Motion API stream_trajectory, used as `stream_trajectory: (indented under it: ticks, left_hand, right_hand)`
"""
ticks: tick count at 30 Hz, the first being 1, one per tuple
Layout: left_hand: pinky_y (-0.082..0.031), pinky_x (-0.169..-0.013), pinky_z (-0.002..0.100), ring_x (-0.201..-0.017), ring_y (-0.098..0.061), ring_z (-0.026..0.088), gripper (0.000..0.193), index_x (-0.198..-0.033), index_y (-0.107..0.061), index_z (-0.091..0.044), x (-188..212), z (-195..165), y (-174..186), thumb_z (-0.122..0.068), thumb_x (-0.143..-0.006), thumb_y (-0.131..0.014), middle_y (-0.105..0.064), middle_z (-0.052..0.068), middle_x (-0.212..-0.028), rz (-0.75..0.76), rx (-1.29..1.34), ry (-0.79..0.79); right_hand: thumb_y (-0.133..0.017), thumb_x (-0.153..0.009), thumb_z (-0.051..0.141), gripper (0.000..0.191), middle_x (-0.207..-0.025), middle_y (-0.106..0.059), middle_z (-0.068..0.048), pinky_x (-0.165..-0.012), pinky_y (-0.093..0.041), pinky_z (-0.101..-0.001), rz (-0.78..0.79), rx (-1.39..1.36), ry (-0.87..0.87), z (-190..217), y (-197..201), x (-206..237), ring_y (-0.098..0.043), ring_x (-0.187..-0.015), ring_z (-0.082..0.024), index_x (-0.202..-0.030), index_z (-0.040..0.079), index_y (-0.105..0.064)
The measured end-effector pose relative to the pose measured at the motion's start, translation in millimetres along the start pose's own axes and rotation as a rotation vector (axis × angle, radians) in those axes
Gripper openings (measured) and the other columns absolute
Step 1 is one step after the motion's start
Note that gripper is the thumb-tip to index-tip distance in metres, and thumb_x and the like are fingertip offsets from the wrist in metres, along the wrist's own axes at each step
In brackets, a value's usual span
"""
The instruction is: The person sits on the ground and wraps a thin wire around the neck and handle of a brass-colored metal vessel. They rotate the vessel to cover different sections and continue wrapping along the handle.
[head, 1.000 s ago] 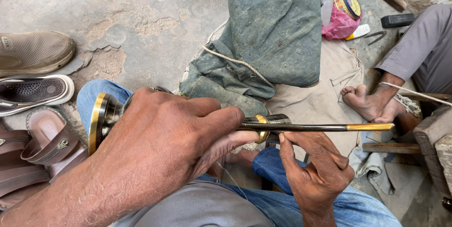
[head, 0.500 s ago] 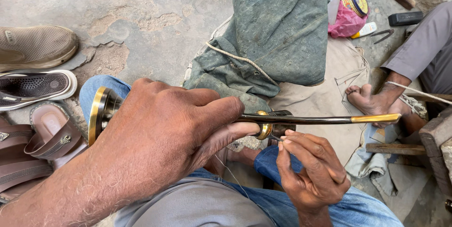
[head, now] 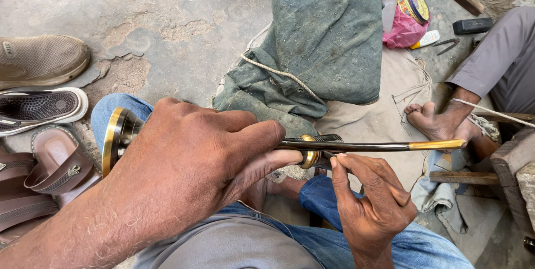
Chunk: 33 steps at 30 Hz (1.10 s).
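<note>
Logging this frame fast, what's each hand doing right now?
Left hand: closed around the dark brass-trimmed horn.
Right hand: fingers curled, tips at the horn's brass ring; grip cannot be told.

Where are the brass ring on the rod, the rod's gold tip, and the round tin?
Brass ring [head: 308, 158], head view, its front face beside the left thumb.
Gold tip [head: 437, 144], head view, middle of the gold end.
Round tin [head: 413, 3], head view, its lid.

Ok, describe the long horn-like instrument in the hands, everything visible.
The instrument lies roughly level across the lap. It has a slim dark tube with a brass-coloured tip at the far right, a brass ring at mid-length and a flared, gold-rimmed bell at the left. The left hand wraps over its wide end; the right hand touches it from below near the ring.
</note>
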<state>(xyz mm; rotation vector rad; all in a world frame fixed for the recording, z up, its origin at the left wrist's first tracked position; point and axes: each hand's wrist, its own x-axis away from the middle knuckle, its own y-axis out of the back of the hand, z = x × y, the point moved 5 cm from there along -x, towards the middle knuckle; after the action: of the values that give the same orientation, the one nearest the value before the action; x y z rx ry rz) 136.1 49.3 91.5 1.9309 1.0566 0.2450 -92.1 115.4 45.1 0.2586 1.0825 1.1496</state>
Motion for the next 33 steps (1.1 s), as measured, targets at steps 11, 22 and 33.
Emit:
stream_trajectory:
  ticks: [11,22,33]
  left_hand:
    - [-0.047,-0.047,0.047,-0.059,-0.069,0.027,0.033,-0.093,-0.065,-0.017,-0.3,1.2,-0.8,-0.048,-0.098,-0.059,-0.066,0.001,-0.069,0.016,0.0,0.024]
    - [-0.046,-0.047,0.047,-0.06,-0.068,0.028,0.029,-0.093,-0.065,-0.015,-1.1,1.8,-0.1,-0.043,-0.097,-0.062,-0.065,0.002,-0.068,-0.012,0.005,-0.018]
    - [-0.047,-0.046,0.045,-0.055,-0.069,0.023,0.029,-0.093,-0.066,-0.016,0.0,2.4,-1.3,-0.045,-0.098,-0.061,-0.065,-0.001,-0.065,0.013,0.006,-0.005]
  right_hand:
    - [-0.08,-0.082,-0.009,0.023,-0.097,-0.075,-0.014,-0.074,-0.063,-0.0278,-0.016,-0.056,0.097,2.0,1.4,4.3,-0.076,-0.092,-0.022,-0.101,0.0,-0.07]
    - [-0.082,-0.083,-0.009,0.024,-0.096,-0.076,-0.014,-0.07,-0.061,-0.0266,-0.049,-0.018,0.014,-3.8,1.7,2.6,-0.076,-0.09,-0.022,-0.103,-0.002,-0.072]
    - [-0.082,-0.084,-0.008,0.022,-0.096,-0.076,-0.012,-0.075,-0.062,-0.0282,0.008,0.007,0.005,-1.7,2.3,-0.6,-0.077,-0.091,-0.021,-0.102,0.0,-0.072]
